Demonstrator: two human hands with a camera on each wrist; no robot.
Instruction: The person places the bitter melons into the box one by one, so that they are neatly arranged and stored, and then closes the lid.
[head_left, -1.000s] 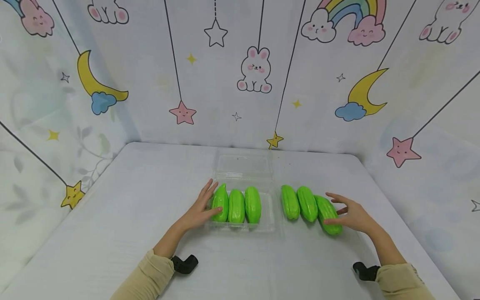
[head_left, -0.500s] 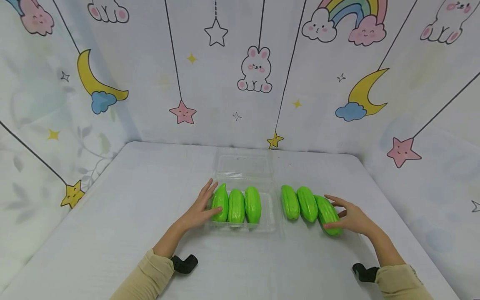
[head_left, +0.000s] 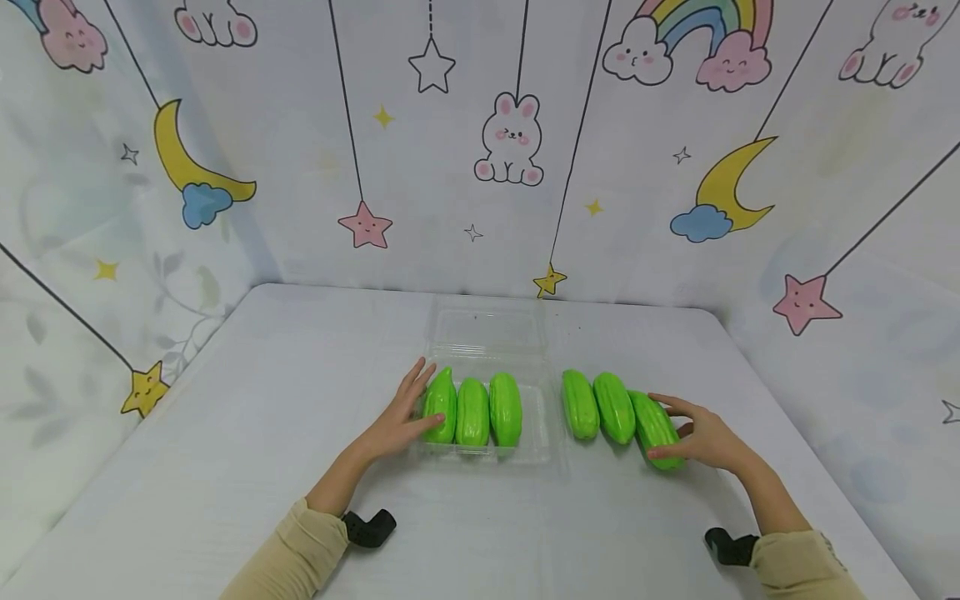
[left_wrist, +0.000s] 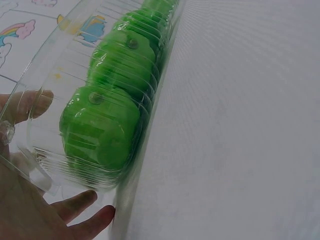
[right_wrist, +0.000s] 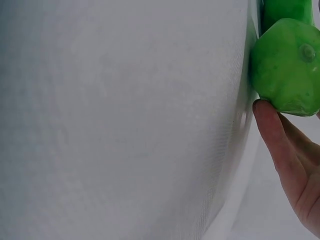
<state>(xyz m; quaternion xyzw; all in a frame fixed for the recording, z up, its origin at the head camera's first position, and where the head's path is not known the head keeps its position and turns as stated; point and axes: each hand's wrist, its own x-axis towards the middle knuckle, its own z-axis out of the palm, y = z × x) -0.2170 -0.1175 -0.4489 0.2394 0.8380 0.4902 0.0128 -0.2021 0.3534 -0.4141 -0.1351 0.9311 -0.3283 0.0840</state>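
Note:
Three glossy, ribbed green toy cucumbers (head_left: 472, 414) lie side by side in a clear plastic box (head_left: 536, 425) whose lid is folded back. My left hand (head_left: 395, 421) rests at the box's left side, fingers spread and fairly straight, thumb over the leftmost cucumber. In the left wrist view, the thumb (left_wrist: 42, 103) shows through the clear wall. My right hand (head_left: 705, 433) holds the rightmost of three loose cucumbers (head_left: 654, 421), thumb at its near end and fingers along its right side. In the right wrist view, one fingertip lies under this cucumber (right_wrist: 287, 65).
Two more loose cucumbers (head_left: 581, 404) lie between the box and the held one. The lid (head_left: 487, 332) lies flat behind the box. A white cloth (head_left: 480, 533) covers the table, and a patterned backdrop (head_left: 450, 167) rises behind. Both wrists carry black mounts (head_left: 731, 545).
My right hand's fingers and thumb have closed in on the rightmost loose cucumber, which has barely shifted. The left hand and the box have stayed put.

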